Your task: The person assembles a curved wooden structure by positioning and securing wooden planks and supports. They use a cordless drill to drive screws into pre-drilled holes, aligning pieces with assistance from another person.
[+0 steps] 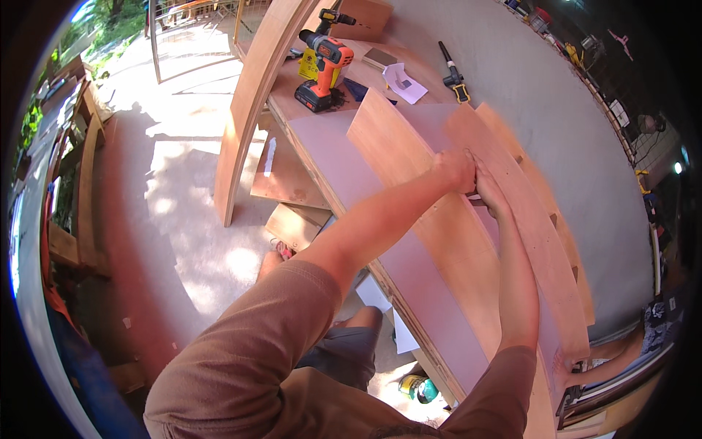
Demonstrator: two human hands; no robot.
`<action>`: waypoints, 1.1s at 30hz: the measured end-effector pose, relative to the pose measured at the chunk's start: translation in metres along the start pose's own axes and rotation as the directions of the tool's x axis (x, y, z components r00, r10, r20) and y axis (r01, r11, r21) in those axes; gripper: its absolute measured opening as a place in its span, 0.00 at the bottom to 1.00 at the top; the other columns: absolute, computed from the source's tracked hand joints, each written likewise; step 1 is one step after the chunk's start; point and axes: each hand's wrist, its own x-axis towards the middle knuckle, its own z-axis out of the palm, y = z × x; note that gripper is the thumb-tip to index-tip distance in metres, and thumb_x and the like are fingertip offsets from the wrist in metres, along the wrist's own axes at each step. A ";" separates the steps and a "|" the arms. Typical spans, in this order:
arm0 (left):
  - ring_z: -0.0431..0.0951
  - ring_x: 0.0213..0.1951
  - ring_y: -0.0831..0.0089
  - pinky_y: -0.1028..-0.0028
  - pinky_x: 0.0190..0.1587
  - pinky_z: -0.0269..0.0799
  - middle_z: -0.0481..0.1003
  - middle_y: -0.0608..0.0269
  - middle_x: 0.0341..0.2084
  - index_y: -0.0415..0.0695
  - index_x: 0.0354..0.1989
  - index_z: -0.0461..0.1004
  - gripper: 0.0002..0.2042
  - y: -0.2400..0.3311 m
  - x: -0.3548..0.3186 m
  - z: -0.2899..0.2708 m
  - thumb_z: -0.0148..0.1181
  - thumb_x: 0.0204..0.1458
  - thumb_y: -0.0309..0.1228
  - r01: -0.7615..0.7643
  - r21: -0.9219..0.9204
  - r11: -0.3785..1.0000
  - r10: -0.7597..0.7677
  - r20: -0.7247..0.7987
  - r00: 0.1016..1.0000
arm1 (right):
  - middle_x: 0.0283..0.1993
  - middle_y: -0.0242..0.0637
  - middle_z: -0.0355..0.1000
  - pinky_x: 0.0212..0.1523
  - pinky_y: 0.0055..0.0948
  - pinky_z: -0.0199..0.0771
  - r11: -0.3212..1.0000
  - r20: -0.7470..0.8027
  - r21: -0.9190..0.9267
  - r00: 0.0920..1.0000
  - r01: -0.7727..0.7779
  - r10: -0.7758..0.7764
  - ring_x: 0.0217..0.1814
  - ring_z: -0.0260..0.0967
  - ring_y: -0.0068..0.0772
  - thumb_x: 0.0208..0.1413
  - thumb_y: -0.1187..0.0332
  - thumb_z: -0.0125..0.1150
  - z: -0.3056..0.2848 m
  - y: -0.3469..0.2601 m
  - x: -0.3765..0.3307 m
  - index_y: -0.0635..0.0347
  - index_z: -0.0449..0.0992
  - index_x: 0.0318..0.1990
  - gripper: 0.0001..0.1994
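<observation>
Patchy sun glare on floor (pixel 175 197)

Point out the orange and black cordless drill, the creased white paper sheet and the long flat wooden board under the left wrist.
Orange and black cordless drill (pixel 325 74), head view: its handle.
Creased white paper sheet (pixel 413 91), head view: its lower part.
Long flat wooden board (pixel 462 252), head view: its middle face.
</observation>
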 end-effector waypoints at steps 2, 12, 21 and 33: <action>0.84 0.55 0.51 0.58 0.57 0.80 0.82 0.47 0.53 0.32 0.73 0.60 0.39 -0.001 0.001 0.001 0.65 0.54 0.38 -0.002 0.012 1.000 0.003 -0.023 1.000 | 0.58 0.41 0.76 0.48 0.42 0.82 0.998 0.054 -0.006 0.997 -0.061 0.061 0.49 0.80 0.35 0.73 0.36 0.36 0.006 0.003 0.009 0.42 0.65 0.74 0.32; 0.86 0.48 0.49 0.57 0.50 0.82 0.85 0.44 0.41 0.40 0.59 0.80 0.26 -0.017 0.005 -0.021 0.65 0.49 0.35 -0.153 0.022 0.988 0.153 -0.002 0.988 | 0.44 0.31 0.72 0.51 0.30 0.71 0.989 0.154 0.143 0.988 -0.027 0.004 0.47 0.69 0.22 0.74 0.51 0.45 0.011 0.049 0.045 0.60 0.75 0.54 0.22; 0.87 0.38 0.48 0.55 0.45 0.82 0.86 0.50 0.35 0.45 0.41 0.85 0.11 -0.245 -0.012 -0.090 0.59 0.56 0.33 0.176 -0.287 0.942 -0.328 -0.666 0.669 | 0.42 0.35 0.74 0.51 0.29 0.69 0.986 0.063 -0.014 0.984 0.165 -0.164 0.44 0.70 0.27 0.71 0.56 0.51 0.021 0.056 0.054 0.59 0.74 0.47 0.15; 0.88 0.46 0.54 0.57 0.44 0.85 0.86 0.53 0.43 0.47 0.45 0.85 0.11 -0.352 0.042 -0.031 0.55 0.64 0.31 0.489 0.345 0.801 -0.346 -0.401 0.848 | 0.40 0.38 0.72 0.52 0.33 0.69 0.981 0.009 -0.119 0.988 0.155 -0.155 0.45 0.69 0.31 0.73 0.55 0.49 0.023 0.053 0.053 0.61 0.71 0.46 0.16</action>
